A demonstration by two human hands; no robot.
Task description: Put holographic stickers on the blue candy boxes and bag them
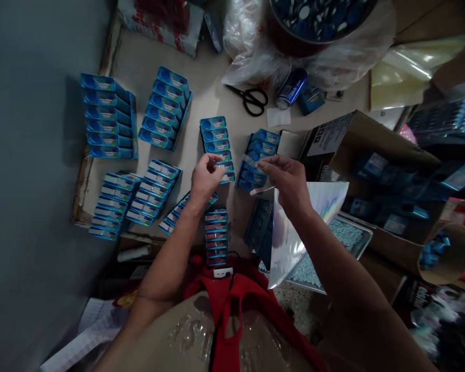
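Observation:
My left hand (206, 180) is closed in a pinch above the lower part of a column of blue packs (214, 135). Whatever may be between its fingertips is hidden or too small to name. On the right, my right hand (289, 181) pinches a small clear strip (250, 160), which hangs over a second column of blue packs (264, 148). Beneath the right wrist lies a shiny silver sheet (290, 253). A narrow white strip (261, 190) sticks out beside that hand. Below my left forearm another blue stack (216, 237) stands near the table edge.
More rows of blue packs (108, 116) fill the left side of the table. Black scissors (251, 99), a blue can (292, 89) and a tub (318, 44) of small blue pieces sit at the back. An open cardboard box (343, 137) and a tray (366, 243) of pale granules flank the right.

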